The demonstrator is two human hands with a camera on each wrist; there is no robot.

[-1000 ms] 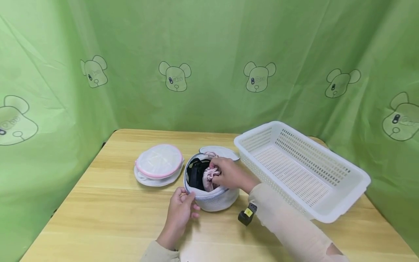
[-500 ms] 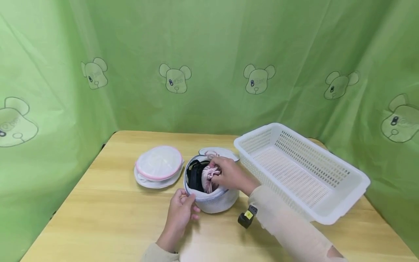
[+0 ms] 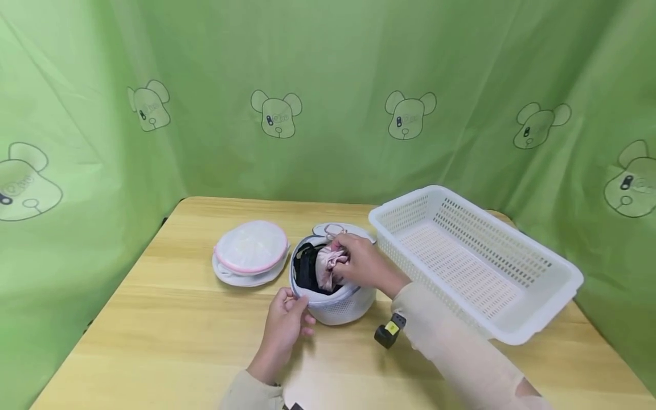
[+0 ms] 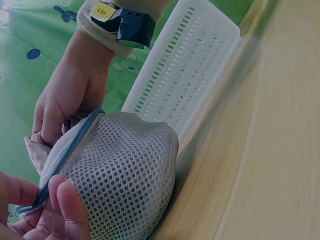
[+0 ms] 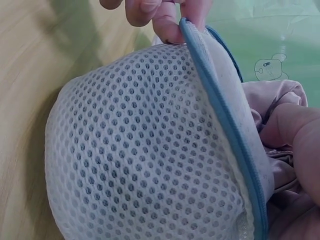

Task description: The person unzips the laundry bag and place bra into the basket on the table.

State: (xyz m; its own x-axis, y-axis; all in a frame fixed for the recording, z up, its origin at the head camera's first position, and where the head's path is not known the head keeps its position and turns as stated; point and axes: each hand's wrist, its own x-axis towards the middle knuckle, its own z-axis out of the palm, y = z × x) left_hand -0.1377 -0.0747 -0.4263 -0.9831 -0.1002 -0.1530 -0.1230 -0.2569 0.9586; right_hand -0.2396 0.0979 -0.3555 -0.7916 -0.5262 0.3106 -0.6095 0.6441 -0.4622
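Left grip (image 3: 283,323): thumb and fingers pinch the blue-edged rim (image 5: 230,132) of the mesh bag (image 3: 342,310) at its near left side. The bag stands on the bench (image 3: 169,330), mouth upward. Right grip (image 3: 363,263): thumb and fingers are closed on the pink cloth (image 3: 324,267), which sits in the bag's mouth with its gathered part showing above the rim. A black item (image 3: 306,269) lies in the bag, to the left of the cloth. The lid (image 3: 356,229) is folded back behind the mouth, just beside the white basket (image 3: 461,267).

Step in hand, as judged: the right grip positions the cloth while the left grip steadies the bag. The bag wall hides the lower end of the cloth, so the direction of travel, in or out, cannot be confirmed.

Next move calls for: hold the rim steady. For seating, press the cloth down beside the black item before release; for removal, lift straight up so that the item does not snag.
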